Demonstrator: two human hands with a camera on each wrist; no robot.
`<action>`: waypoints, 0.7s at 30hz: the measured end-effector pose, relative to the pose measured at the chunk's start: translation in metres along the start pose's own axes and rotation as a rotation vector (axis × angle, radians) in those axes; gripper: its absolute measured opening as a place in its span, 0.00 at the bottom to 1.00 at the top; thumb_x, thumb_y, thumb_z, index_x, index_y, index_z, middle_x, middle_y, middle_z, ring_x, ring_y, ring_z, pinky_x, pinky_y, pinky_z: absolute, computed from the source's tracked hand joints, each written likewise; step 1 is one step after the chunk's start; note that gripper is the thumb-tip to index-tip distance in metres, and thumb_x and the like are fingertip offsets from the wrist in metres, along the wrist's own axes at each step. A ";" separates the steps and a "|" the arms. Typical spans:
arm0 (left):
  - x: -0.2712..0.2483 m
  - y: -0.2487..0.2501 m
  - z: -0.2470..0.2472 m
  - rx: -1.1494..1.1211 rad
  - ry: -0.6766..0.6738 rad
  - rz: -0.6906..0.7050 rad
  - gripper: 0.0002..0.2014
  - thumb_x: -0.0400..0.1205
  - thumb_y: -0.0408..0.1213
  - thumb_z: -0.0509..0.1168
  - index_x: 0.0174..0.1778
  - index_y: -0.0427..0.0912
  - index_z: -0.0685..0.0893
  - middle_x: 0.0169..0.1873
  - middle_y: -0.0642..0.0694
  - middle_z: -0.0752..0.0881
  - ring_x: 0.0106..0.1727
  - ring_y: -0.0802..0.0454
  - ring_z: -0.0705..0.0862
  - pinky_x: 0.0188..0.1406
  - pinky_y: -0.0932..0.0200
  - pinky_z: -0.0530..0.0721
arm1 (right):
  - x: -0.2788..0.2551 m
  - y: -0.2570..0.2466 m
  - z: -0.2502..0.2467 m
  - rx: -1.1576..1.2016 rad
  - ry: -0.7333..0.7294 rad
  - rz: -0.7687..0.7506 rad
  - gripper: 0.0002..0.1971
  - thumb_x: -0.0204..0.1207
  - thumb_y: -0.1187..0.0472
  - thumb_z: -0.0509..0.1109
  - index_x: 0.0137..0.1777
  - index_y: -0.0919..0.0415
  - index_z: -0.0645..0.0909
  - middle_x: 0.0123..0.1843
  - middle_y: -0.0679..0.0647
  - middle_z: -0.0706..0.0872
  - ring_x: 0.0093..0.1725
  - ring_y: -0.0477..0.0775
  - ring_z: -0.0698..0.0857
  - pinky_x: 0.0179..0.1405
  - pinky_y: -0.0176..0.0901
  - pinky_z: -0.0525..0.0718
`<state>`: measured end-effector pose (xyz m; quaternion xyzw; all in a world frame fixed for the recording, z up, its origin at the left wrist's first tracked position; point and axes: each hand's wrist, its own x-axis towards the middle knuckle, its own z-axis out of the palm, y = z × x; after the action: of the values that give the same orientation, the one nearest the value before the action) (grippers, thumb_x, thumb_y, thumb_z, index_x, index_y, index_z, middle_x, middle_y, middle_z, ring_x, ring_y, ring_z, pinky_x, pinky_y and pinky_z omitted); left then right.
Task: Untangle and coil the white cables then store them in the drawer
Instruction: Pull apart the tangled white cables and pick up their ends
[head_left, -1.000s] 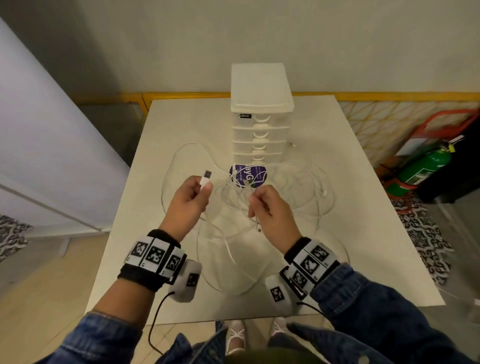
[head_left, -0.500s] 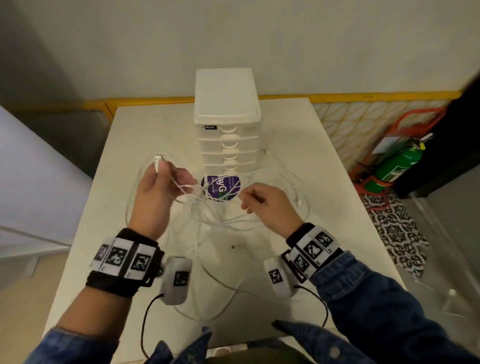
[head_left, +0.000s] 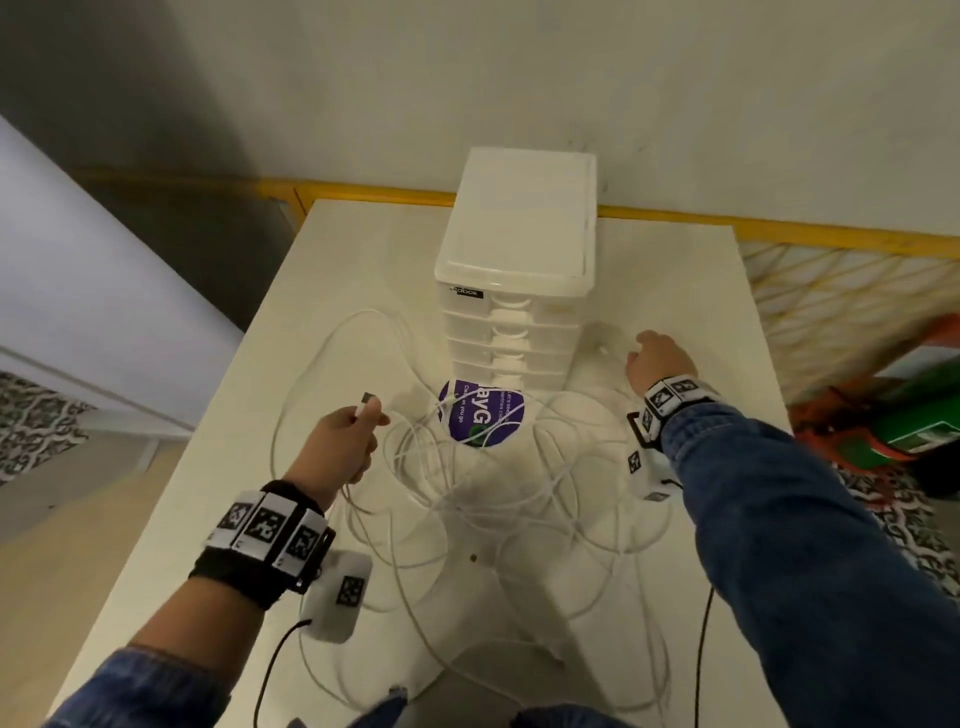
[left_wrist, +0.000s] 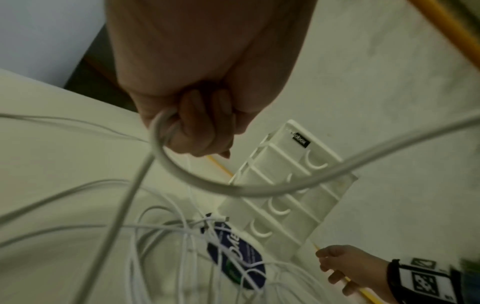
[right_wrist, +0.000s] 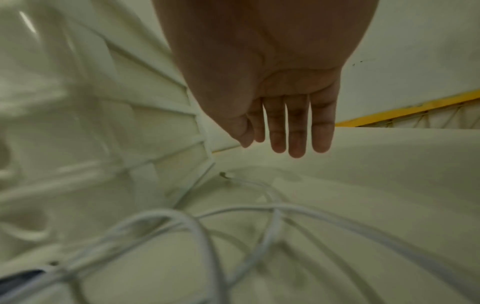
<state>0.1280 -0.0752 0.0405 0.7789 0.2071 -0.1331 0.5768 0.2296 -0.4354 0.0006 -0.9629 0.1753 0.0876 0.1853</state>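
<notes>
A tangle of white cables (head_left: 483, 483) lies spread over the white table (head_left: 332, 249) in front of a white drawer tower (head_left: 511, 291). My left hand (head_left: 345, 441) grips one white cable (left_wrist: 197, 181) near its plug end (head_left: 368, 401), held above the table left of the tower. In the left wrist view the cable loops out of my curled fingers (left_wrist: 202, 119). My right hand (head_left: 657, 358) reaches to the right of the tower with straight fingers (right_wrist: 296, 131), holding nothing. A cable end (right_wrist: 226, 175) lies on the table just below those fingers.
A round purple sticker (head_left: 480, 415) sits on the table at the tower's foot, under the cables. A yellow rail (head_left: 779, 234) runs behind the table. A green fire extinguisher (head_left: 924, 421) lies on the floor at the right. The table's left edge drops off to the floor.
My right hand let go of the cables in the middle and moved out to the right of the tower, fingers straight. My left hand still holds the cable by its plug end.
</notes>
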 end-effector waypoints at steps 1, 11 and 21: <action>0.002 -0.003 0.000 0.004 0.013 -0.014 0.16 0.84 0.48 0.58 0.44 0.38 0.81 0.21 0.50 0.69 0.18 0.55 0.65 0.17 0.64 0.62 | 0.006 0.000 0.003 -0.038 -0.020 0.008 0.19 0.81 0.59 0.56 0.69 0.66 0.70 0.70 0.67 0.75 0.67 0.69 0.76 0.64 0.56 0.75; 0.013 -0.025 0.015 0.370 0.079 0.085 0.08 0.77 0.40 0.71 0.49 0.42 0.85 0.32 0.46 0.83 0.31 0.50 0.78 0.31 0.60 0.72 | -0.002 0.009 0.032 0.030 -0.054 0.050 0.15 0.79 0.64 0.57 0.59 0.71 0.77 0.61 0.70 0.82 0.58 0.69 0.82 0.56 0.53 0.79; 0.074 -0.005 0.044 0.788 -0.029 0.145 0.15 0.81 0.40 0.65 0.50 0.29 0.86 0.51 0.30 0.86 0.53 0.34 0.83 0.46 0.51 0.75 | -0.091 0.006 0.004 0.617 0.299 -0.034 0.11 0.78 0.66 0.59 0.59 0.63 0.73 0.33 0.53 0.77 0.34 0.58 0.76 0.39 0.47 0.74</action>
<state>0.1918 -0.1032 -0.0094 0.9511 0.0765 -0.1724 0.2447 0.1427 -0.4116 0.0162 -0.8665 0.2026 -0.1148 0.4415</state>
